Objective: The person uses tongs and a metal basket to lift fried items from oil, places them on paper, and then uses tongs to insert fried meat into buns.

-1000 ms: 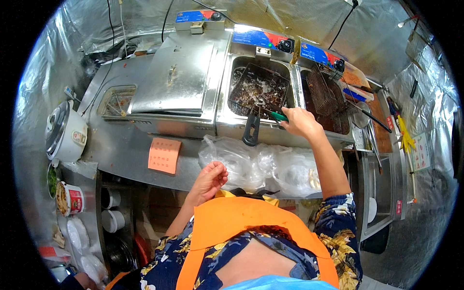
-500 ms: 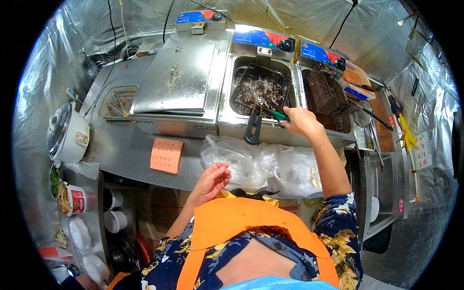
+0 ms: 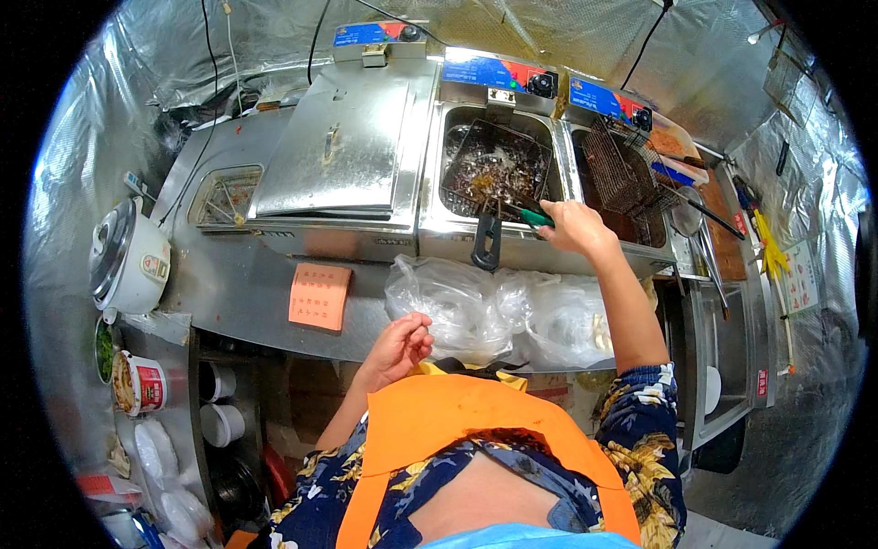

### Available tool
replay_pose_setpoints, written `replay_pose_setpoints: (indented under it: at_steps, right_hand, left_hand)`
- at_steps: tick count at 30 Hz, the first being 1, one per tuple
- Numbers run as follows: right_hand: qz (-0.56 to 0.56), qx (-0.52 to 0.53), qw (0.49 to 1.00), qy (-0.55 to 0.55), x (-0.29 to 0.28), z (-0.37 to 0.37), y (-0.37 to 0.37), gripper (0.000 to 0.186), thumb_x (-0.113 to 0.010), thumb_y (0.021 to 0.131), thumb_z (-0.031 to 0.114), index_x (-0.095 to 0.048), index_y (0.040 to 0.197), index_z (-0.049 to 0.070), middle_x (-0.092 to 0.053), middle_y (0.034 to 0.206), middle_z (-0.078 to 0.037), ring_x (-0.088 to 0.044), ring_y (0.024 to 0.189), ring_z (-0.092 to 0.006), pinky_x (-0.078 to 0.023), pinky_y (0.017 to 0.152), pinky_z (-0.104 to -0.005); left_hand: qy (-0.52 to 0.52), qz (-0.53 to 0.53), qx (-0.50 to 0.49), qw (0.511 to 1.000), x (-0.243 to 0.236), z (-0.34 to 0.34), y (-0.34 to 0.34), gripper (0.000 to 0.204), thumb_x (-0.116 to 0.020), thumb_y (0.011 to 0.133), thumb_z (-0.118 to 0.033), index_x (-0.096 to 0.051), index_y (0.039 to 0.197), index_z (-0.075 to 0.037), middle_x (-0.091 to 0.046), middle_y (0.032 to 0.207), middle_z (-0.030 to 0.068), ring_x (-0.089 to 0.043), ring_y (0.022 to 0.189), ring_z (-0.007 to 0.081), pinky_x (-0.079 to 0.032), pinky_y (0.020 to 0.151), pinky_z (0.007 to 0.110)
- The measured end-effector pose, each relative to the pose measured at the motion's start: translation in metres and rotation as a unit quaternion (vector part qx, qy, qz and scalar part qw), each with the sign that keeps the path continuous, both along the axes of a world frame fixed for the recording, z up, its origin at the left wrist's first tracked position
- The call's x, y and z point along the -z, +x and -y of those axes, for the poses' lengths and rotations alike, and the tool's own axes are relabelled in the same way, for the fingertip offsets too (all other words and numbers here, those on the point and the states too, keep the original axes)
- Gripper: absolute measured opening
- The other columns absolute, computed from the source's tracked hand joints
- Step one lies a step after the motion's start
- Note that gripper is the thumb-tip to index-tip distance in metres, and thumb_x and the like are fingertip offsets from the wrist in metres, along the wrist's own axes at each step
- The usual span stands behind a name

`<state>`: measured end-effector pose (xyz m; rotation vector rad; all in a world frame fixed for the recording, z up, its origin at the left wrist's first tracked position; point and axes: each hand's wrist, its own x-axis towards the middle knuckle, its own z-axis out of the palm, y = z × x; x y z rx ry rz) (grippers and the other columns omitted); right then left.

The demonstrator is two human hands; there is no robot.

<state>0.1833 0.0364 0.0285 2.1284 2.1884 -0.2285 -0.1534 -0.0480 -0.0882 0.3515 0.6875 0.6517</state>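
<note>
One green handle (image 3: pixel 534 218) seemingly sits within the right fingers (image 3: pixel 551 210).

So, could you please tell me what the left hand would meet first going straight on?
Probably the clear plastic bag just beyond the left hand, though depth is unclear.

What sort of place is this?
Most likely a small commercial kitchen or food stall. The signs are a countertop fryer full of frothy liquid, a wire frying basket to its right, and a white rice cooker at far left.
</note>
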Motion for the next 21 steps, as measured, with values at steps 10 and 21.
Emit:
replay_pose_setpoints:
  at_steps: [10,21]
  right_hand:
    - [0.007,-0.004,1.000,0.005,-0.003,0.001,-0.002,0.033,-0.065,0.082,0.031,-0.060,0.104,0.006,-0.067,0.093,-0.016,-0.064,0.092,-0.0351,-0.051,0.077,-0.0466]
    - [-0.005,-0.005,1.000,0.013,0.004,-0.002,-0.003,0.031,-0.065,0.082,0.029,-0.061,0.102,0.006,-0.067,0.091,-0.019,-0.064,0.090,-0.0364,-0.051,0.077,-0.0466]
  left_hand:
    - [0.062,-0.003,0.006,0.998,0.002,0.004,-0.005,0.029,-0.047,0.087,0.006,-0.045,0.065,-0.013,-0.054,0.076,0.0000,-0.060,0.085,0.0130,-0.050,0.069,0.022]
    - [0.044,0.020,0.002,0.999,0.004,-0.002,-0.011,0.036,-0.058,0.074,0.017,-0.039,0.066,-0.013,-0.053,0.078,0.0005,-0.060,0.085,0.0147,-0.057,0.067,0.027]
